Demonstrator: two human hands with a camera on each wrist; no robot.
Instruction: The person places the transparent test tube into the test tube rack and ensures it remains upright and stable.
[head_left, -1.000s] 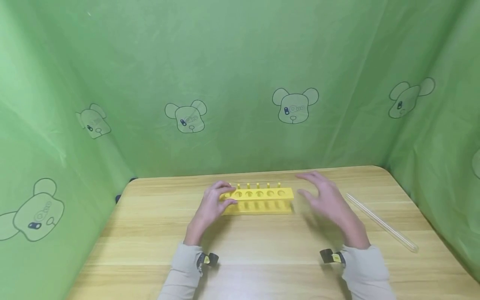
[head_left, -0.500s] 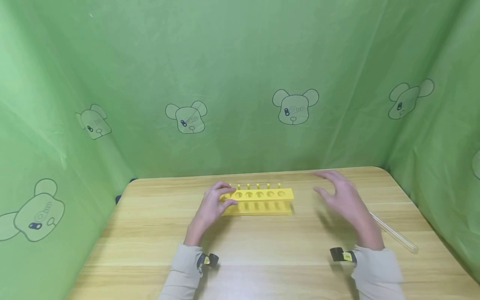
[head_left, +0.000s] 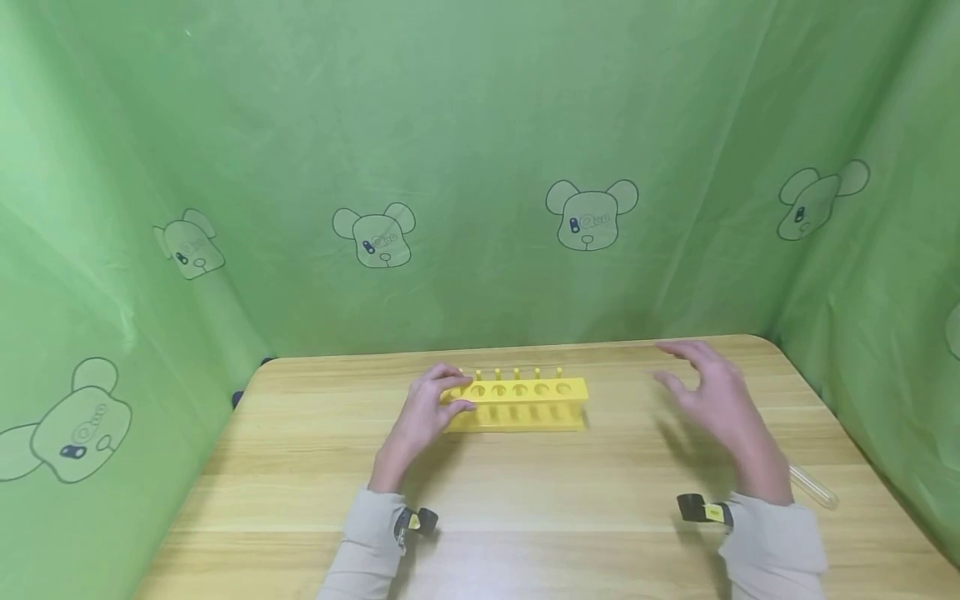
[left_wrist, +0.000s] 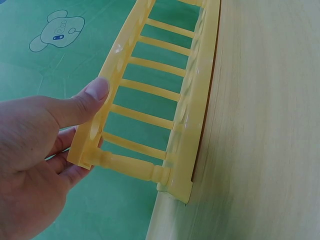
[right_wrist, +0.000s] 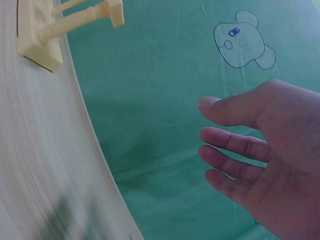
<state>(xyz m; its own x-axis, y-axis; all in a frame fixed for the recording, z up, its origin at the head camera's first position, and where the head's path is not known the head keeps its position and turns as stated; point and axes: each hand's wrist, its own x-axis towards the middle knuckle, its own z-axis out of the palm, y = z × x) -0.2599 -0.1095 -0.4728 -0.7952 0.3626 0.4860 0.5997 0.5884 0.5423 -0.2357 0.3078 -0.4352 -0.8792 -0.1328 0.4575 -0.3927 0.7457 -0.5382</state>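
A yellow test tube rack stands upright on the wooden table, with a row of round holes in its top bar and pegs along the back. My left hand grips the left end of that bar; in the left wrist view the thumb lies on the top and the fingers reach beneath. My right hand hovers over the table to the right of the rack, fingers spread and nothing in them. Beneath my right forearm lies a clear glass test tube, mostly hidden, its rounded end showing.
The wooden table has rounded far corners and a back edge close behind the rack. Green curtains printed with bear heads hang behind and on both sides.
My right hand has moved right, away from the rack, and its forearm now covers most of the test tube. The left hand and the rack have stayed in place.
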